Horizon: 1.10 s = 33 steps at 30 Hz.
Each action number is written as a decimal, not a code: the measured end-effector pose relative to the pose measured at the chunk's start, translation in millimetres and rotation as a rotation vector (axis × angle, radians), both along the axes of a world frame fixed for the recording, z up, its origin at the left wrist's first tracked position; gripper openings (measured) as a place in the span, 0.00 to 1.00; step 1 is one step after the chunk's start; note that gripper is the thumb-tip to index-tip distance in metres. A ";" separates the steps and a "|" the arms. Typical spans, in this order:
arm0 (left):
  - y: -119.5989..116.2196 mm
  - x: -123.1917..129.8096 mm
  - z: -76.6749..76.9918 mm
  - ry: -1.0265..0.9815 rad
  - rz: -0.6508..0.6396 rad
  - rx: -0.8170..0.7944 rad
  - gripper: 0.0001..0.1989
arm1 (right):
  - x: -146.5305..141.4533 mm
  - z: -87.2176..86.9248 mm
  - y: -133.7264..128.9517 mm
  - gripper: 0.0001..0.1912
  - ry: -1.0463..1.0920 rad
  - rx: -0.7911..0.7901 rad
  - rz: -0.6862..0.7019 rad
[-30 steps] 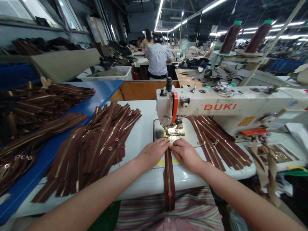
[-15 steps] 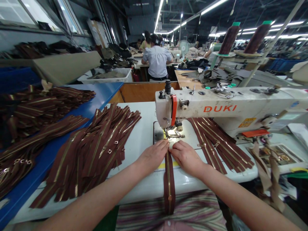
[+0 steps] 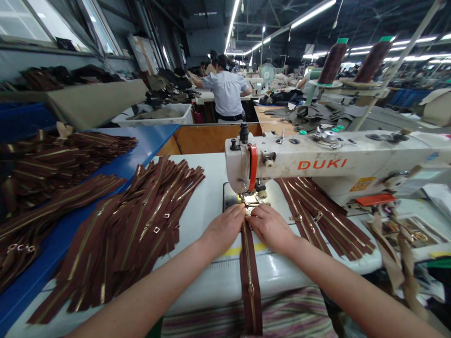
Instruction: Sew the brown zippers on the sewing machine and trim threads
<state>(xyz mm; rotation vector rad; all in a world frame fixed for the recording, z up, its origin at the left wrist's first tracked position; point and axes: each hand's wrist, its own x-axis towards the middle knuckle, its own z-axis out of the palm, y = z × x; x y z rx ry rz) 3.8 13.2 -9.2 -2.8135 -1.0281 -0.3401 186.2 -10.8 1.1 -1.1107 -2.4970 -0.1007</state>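
Both hands meet at the front of the sewing machine [image 3: 317, 157], close to its presser foot [image 3: 251, 199]. A brown zipper [image 3: 251, 277] with gold teeth runs from under my fingers down over the table edge towards my lap. My left hand [image 3: 227, 225] pinches the zipper's upper end from the left. From the right, my right hand [image 3: 269, 225] presses with bent fingers on the same end. The fingertips hide that end of the zipper. Left of the hands lies a heap of brown zippers [image 3: 130, 230], and more zippers [image 3: 320, 216] lie fanned out beneath the machine arm.
A blue table [image 3: 150, 138] on the left bears further zipper bundles [image 3: 66, 159]. Two brown thread cones [image 3: 333, 61] stand behind the machine. At the right sits a tray of metal parts [image 3: 412, 230], with beige strips [image 3: 385, 249] hanging beside it. A person [image 3: 227, 91] sits ahead.
The camera view has shifted slightly. My hands stay at the presser foot, and the zipper's lower end hangs nearer to me. The person ahead has stretched an arm to the left.
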 end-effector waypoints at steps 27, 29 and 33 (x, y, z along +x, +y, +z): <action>-1.5 4.3 9.4 -0.222 0.105 -0.041 0.11 | -1.3 -0.2 1.8 0.09 0.043 -0.030 -0.041; -1.0 3.7 7.6 -0.221 0.098 -0.046 0.11 | -1.2 -0.1 1.7 0.09 0.048 -0.031 -0.039; 0.2 3.2 5.5 -0.197 0.092 -0.037 0.12 | -1.0 0.6 1.1 0.10 0.034 -0.036 -0.043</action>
